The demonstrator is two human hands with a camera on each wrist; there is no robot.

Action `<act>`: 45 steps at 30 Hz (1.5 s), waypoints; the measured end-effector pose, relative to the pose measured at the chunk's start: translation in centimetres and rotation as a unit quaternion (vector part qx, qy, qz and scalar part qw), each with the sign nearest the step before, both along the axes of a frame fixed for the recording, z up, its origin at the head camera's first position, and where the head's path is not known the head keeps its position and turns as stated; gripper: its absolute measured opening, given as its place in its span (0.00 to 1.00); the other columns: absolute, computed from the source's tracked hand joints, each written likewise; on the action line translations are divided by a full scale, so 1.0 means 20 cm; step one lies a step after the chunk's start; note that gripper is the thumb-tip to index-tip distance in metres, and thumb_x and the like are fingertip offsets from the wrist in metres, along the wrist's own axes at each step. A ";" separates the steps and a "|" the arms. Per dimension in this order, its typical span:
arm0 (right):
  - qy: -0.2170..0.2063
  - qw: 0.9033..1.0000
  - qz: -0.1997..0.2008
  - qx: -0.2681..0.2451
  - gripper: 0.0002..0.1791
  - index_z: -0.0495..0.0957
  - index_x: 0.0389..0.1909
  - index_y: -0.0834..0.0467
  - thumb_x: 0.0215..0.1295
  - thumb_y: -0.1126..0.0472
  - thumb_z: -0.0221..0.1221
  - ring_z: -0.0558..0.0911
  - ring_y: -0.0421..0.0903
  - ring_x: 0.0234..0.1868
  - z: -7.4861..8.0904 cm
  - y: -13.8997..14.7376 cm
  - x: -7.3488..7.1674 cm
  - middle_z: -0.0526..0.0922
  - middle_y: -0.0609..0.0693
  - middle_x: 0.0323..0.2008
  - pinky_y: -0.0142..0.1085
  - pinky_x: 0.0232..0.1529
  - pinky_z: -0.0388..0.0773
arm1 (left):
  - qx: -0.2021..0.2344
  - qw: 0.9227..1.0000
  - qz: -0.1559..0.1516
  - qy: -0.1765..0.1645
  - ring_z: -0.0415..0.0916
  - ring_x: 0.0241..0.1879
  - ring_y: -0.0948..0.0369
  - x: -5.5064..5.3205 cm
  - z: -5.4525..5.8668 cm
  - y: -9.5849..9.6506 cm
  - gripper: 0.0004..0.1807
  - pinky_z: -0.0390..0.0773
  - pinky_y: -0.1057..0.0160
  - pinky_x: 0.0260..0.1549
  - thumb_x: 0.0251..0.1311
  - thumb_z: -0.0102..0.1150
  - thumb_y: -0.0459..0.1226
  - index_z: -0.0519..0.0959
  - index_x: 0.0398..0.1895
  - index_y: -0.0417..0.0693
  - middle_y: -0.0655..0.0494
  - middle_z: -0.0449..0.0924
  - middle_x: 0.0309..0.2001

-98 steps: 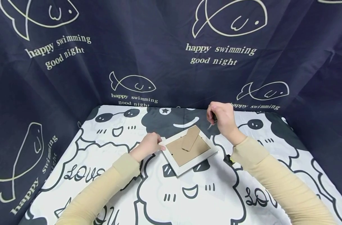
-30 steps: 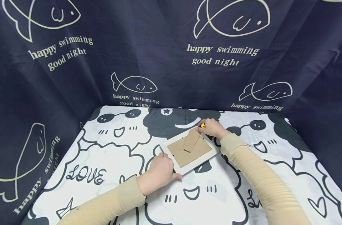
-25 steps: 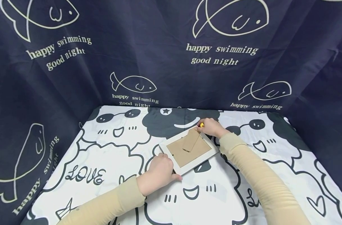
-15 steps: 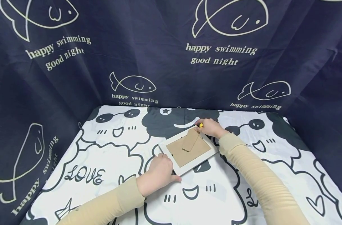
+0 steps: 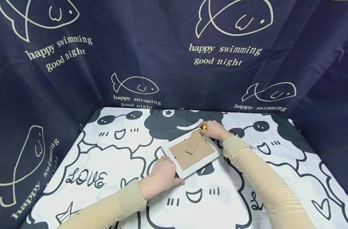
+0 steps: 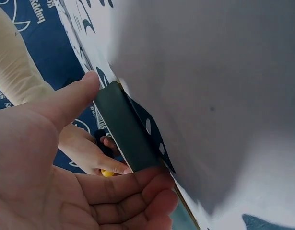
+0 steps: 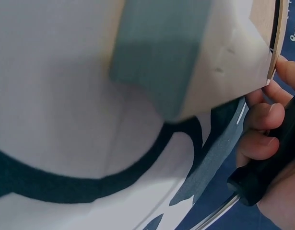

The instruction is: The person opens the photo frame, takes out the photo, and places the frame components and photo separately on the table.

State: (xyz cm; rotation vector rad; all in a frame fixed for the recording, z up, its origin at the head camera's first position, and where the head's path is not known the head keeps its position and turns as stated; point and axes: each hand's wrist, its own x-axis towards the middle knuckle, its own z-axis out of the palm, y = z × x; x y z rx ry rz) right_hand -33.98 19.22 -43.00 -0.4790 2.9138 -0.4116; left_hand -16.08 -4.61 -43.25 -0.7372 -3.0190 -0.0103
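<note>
A white picture frame (image 5: 188, 172) lies back up on the patterned cloth, turned at an angle. Its brown backing board (image 5: 181, 159) faces up, and a brown stand leg (image 5: 194, 144) lies against it. My left hand (image 5: 163, 171) grips the frame's left side, thumb out at the near corner; in the left wrist view its fingers bend against the greenish side edge (image 6: 125, 127). At the far corner, my right hand (image 5: 215, 129) touches the frame with thumb and fingertip. Its other fingers curl round the black handle of a screwdriver (image 7: 257, 179), shaft pointing back; a yellow handle end (image 5: 204, 127) shows.
A white cloth with black sheep drawings (image 5: 105, 159) covers the table. Dark blue curtains (image 5: 174, 63) with fish prints hang close behind the table and at both sides.
Since the oldest frame, my right hand has come down to the frame's far corner, the screwdriver turned backward. My left hand has slid toward the near corner. Over the last second both stay nearly still.
</note>
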 end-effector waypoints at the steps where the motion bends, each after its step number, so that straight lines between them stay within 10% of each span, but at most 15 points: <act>1: 0.000 1.000 0.001 -0.001 0.21 0.79 0.52 0.56 0.63 0.49 0.59 0.76 0.47 0.30 0.00 0.00 0.00 0.82 0.54 0.35 0.37 0.31 0.70 | 0.002 1.000 0.000 0.000 0.74 0.27 0.57 0.00 0.00 0.00 0.39 0.75 0.62 0.26 0.38 0.63 0.69 0.82 0.21 0.38 0.48 0.78 0.25; 19: 0.024 0.999 0.008 -0.021 0.19 0.81 0.48 0.61 0.60 0.53 0.60 0.75 0.46 0.28 0.01 0.01 0.01 0.82 0.52 0.28 0.34 0.28 0.68 | 0.032 0.999 0.000 0.007 0.70 0.24 0.58 -0.02 -0.03 -0.02 0.35 0.72 0.62 0.27 0.37 0.66 0.65 0.79 0.18 0.39 0.52 0.73 0.20; 45: 0.005 0.998 -0.031 -0.047 0.15 0.81 0.38 0.63 0.60 0.54 0.60 0.73 0.44 0.23 0.04 0.10 0.07 0.80 0.50 0.24 0.32 0.25 0.67 | 0.147 0.983 0.017 -0.106 0.72 0.31 0.58 -0.11 0.02 -0.10 0.37 0.77 0.60 0.33 0.38 0.73 0.53 0.78 0.41 0.29 0.47 0.77 0.31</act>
